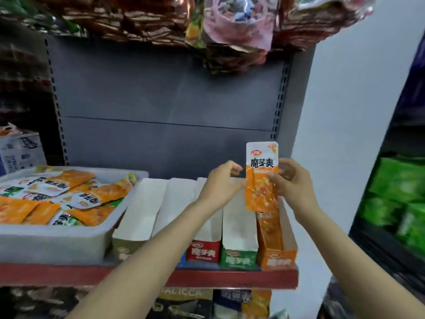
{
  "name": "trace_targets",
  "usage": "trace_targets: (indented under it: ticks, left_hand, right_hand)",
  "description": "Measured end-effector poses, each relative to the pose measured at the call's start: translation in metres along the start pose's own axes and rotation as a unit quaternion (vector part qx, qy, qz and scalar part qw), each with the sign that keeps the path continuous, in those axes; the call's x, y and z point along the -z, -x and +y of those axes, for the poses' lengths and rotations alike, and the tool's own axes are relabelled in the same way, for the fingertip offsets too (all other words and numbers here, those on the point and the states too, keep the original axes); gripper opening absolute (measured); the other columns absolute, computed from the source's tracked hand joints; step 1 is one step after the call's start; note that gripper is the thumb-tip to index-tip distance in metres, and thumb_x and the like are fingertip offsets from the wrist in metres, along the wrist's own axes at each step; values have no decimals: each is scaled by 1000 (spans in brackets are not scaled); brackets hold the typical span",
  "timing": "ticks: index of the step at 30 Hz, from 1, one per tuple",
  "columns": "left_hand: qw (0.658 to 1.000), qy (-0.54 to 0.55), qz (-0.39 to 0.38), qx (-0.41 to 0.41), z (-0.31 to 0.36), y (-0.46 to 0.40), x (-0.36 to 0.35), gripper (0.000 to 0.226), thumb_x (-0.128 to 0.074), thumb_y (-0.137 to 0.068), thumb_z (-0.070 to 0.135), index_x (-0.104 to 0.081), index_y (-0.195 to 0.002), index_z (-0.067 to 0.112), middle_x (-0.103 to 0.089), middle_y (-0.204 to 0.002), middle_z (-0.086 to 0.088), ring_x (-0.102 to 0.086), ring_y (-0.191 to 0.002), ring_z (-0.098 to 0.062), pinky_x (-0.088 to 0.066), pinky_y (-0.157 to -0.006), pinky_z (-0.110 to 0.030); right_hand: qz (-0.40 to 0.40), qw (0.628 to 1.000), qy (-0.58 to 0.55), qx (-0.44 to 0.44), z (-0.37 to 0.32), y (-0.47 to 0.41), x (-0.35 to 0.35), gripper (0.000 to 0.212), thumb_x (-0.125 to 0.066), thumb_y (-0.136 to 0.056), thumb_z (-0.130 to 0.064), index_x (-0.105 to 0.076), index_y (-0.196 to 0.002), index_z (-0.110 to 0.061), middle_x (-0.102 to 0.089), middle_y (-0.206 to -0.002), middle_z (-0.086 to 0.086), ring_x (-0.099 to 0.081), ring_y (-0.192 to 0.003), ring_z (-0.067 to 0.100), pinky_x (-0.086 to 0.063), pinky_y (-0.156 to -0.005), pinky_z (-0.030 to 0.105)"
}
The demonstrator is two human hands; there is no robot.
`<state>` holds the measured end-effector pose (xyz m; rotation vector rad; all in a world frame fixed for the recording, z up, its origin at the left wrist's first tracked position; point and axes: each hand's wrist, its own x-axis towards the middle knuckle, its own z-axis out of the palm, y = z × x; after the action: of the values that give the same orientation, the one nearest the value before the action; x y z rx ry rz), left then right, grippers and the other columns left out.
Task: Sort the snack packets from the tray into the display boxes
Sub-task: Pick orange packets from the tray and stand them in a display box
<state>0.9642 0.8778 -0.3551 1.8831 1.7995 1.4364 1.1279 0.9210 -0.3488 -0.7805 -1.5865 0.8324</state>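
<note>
My right hand (293, 180) pinches an orange and white snack packet (261, 180) and holds it upright above the orange display box (277, 259) at the right end of the shelf. That box holds at least one orange packet. My left hand (222, 183) hovers just left of the packet with its fingers curled and nothing in them. A white tray (53, 242) at the left holds several orange and green packets. Between the tray and the orange box stand a green box (238, 259), a red box (203, 252) and more white-walled display boxes (140, 208).
The boxes and tray stand on a shelf with a red front edge (230, 278). Bags of snacks hang overhead (230, 31). A white wall (345, 134) is at the right, with green packets (400, 192) beyond it. A carton (21, 150) stands at the back left.
</note>
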Motion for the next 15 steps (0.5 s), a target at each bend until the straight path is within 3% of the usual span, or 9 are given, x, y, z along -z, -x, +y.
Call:
trace_targets:
  ticks: [2,5,9,15]
  left_hand:
    - [996,-82,-28,-24,-4,-2,-17,47,-66,-85,31,-52,-127,15,-53,-130,0,-46,-123,-15,-36,-97,-25]
    - [989,-115,-90,-11,-11,-4,-32,71,-66,-82,45,-38,-141,18,-35,-148,0,-27,-137,-19,-27,-108,-31]
    - [977,-134,-164,1,-13,-9,-40,88,-71,-76,48,-27,-147,21,-21,-156,-2,-15,-144,-21,-18,-116,-39]
    - [972,-162,-171,-23,-16,-9,-38,86,-73,-76,42,-28,-147,24,-20,-156,1,-13,-143,-18,-16,-116,-37]
  right_hand:
    - [18,999,36,-6,12,-3,15,20,-64,-87,-11,-55,-91,-28,-64,-89,3,-64,-84,23,-55,-72,40]
    - [23,995,88,-33,27,-8,27,14,-59,-90,-14,-49,-96,-22,-61,-104,7,-63,-92,27,-56,-76,45]
    - [-19,993,108,-50,37,-6,25,19,-56,-92,-12,-43,-105,-18,-57,-108,1,-61,-98,23,-55,-74,34]
    - [-105,962,252,16,48,4,22,70,-59,-87,-1,-25,-141,-27,-56,-118,-4,-58,-97,15,-45,-66,14]
